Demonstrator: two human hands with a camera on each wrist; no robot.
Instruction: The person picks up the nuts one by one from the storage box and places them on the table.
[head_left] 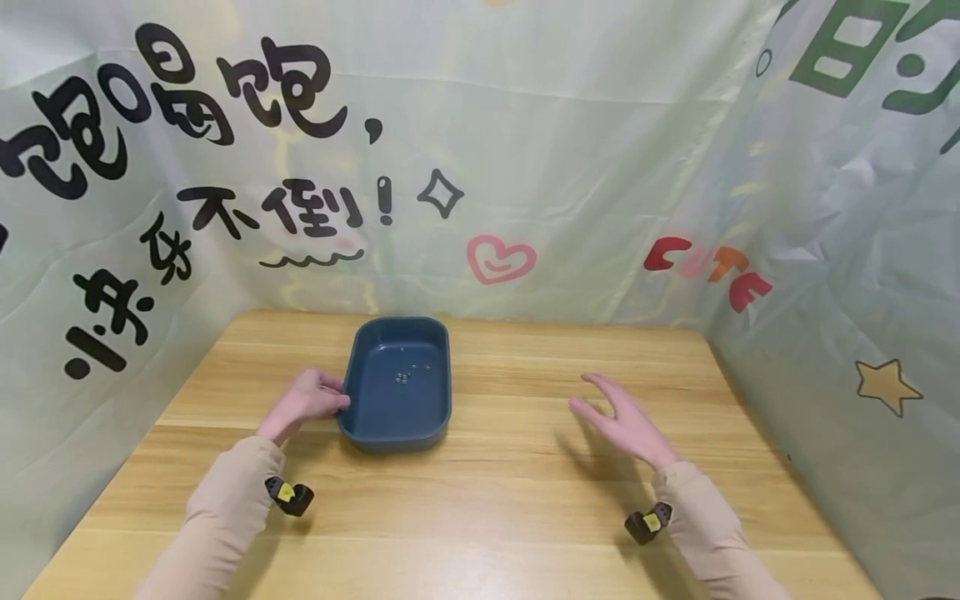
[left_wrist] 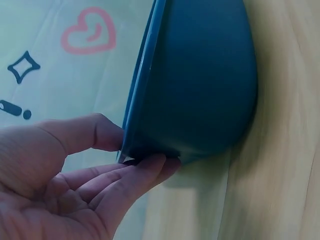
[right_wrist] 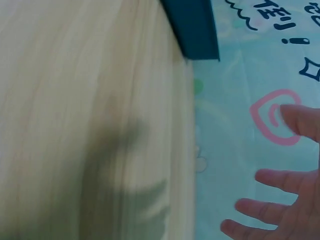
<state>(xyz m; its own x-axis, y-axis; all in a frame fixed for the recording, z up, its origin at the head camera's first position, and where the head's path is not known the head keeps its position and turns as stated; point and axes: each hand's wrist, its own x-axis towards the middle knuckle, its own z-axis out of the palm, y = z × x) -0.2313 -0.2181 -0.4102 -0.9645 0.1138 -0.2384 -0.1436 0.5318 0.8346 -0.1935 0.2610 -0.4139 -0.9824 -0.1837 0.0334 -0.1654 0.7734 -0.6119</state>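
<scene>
A dark blue rectangular plastic basin (head_left: 397, 421) with rounded corners stands left of the middle on the wooden table. My left hand (head_left: 303, 402) is at its left side and pinches the rim. In the left wrist view the thumb (left_wrist: 107, 132) lies over the rim while the fingers (left_wrist: 135, 180) press the outer wall from below. Several small shiny pieces (head_left: 402, 378) lie on the basin's floor, too tiny to name. My right hand (head_left: 626, 425) hovers over the right part of the table, apart from the basin, its fingers (right_wrist: 265, 208) spread and holding nothing.
The light wooden tabletop (head_left: 510, 500) runs back to a printed pale cloth (head_left: 570, 200) hung along the back and both sides. Small black devices with yellow labels sit at the left wrist (head_left: 288, 495) and right wrist (head_left: 648, 523).
</scene>
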